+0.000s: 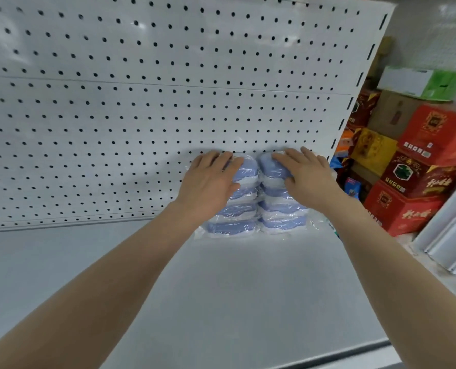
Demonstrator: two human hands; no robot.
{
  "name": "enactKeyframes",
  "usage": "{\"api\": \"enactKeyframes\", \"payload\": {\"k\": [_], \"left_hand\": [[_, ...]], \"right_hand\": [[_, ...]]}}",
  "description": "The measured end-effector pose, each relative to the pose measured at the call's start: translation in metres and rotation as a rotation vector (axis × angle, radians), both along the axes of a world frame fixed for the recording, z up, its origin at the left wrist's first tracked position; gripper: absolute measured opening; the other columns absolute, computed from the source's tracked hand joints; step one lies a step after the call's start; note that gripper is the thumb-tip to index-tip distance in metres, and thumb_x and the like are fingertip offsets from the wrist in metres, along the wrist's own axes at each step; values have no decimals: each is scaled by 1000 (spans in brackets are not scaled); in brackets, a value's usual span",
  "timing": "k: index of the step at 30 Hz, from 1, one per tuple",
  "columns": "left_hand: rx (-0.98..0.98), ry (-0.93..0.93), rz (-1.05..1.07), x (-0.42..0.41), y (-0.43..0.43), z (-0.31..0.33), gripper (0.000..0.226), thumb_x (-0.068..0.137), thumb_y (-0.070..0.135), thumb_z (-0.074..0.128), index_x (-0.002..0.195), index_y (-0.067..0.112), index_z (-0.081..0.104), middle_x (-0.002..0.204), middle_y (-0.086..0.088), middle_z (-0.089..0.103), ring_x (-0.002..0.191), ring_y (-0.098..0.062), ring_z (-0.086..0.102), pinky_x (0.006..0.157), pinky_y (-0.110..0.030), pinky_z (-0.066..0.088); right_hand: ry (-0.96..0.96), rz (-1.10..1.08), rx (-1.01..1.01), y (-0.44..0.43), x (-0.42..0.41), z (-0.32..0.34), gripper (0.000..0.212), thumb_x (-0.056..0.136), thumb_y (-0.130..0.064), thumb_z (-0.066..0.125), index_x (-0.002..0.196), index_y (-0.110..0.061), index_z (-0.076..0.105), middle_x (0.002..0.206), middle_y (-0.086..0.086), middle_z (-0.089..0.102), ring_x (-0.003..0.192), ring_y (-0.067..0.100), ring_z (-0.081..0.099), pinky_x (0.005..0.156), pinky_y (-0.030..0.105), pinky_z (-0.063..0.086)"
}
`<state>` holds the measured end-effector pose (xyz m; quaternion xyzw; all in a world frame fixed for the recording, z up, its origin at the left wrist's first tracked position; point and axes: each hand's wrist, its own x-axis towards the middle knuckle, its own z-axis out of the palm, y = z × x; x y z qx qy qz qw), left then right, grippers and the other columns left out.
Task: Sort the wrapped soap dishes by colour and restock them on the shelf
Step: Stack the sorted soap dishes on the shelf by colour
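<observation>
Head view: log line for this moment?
left hand: rests on left blue stack | right hand: rests on right blue stack | stacks: side by side on shelf

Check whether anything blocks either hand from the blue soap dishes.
Nothing visible. The left hand rests on the left stack, the right hand on the right stack, both on the shelf by the pegboard.
</observation>
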<state>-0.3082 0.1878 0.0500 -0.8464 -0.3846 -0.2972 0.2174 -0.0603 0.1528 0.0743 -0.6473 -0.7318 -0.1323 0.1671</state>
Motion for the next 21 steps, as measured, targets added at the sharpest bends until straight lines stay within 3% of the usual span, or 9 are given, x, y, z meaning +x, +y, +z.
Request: {"api": "enactKeyframes", "payload": {"k": [2,6,14,21], "left_hand": [[33,19,-2,-1,0,-3,52,88,31,65,135,14,53,130,-9,57,118,-34,52,99,-46,42],[56,44,10,0,5,-7,52,89,29,62,137,13,50,131,-11,55,118,-36,51,101,-48,41],[32,89,22,0,5,-4,50,92,30,58,138,14,48,131,-12,54,119,-36,49,104,-48,39],[61,16,-58,4,-15,10,44,88,26,64,128,8,58,123,-12,59,113,-35,54,106,-50,38]], "right_hand": [[10,-15,154,-4,-4,-14,58,87,-36,30,138,-22,53,141,9,50,133,39,40,104,59,34],[-30,6,295,0,-1,-27,48,97,-44,41,134,-17,57,133,15,54,126,39,46,102,53,39],[-84,47,279,8,6,-25,47,101,-43,39,133,-13,56,130,16,55,120,38,49,101,52,39],[-142,34,252,-13,3,-12,49,101,-43,36,133,-10,55,130,19,54,121,38,49,107,50,35]]}}
